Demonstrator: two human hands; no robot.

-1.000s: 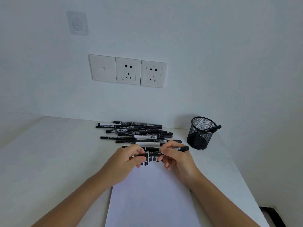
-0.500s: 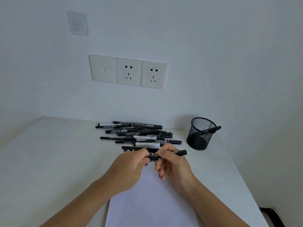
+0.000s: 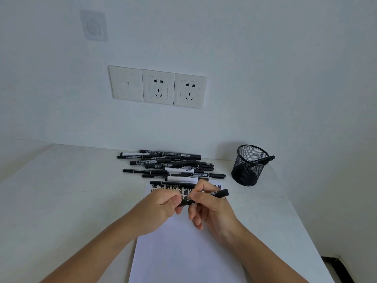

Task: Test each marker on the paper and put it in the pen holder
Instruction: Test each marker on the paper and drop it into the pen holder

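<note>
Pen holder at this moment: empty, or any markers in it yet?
Not empty. One black marker leans inside the mesh pen holder, its end poking out over the right rim. Only that one is visible.

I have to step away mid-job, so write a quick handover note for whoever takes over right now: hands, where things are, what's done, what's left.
Left hand grips one end of a black marker; right hand pinches its barrel, above the paper. Whether the cap is on is hidden.
The pile of markers lies at the back of the table, behind the paper; the pen holder stands to the pile's right.
Done: scribbles near the paper's top edge; one stored marker in the holder.
Left: this marker, then the pile.
</note>
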